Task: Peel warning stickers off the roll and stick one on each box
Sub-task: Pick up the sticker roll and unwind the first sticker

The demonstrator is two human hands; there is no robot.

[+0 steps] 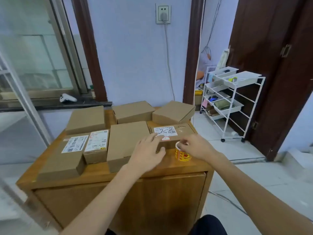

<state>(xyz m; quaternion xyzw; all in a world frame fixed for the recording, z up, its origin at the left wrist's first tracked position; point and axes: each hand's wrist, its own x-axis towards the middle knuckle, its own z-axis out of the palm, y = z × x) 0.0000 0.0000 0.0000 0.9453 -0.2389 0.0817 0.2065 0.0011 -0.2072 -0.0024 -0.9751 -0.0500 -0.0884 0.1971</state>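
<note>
Several brown cardboard boxes cover a wooden cabinet top (105, 173). The front right box (183, 131) bears a white shipping label and a small red and white sticker near its front edge. My left hand (145, 153) lies flat against that box's front left corner, fingers spread, holding nothing. A yellow and red sticker roll (182, 154) stands on the cabinet just in front of the box. My right hand (196, 146) rests on top of the roll, fingers curled over its rim. A plain box (127, 141) lies left of my left hand.
Two labelled boxes (74, 150) (96, 145) sit at the front left, three plain ones (133, 111) along the back. A white wire shelf cart (232, 100) stands on the floor to the right, near a dark door. A cable hangs from the wall socket (163, 13).
</note>
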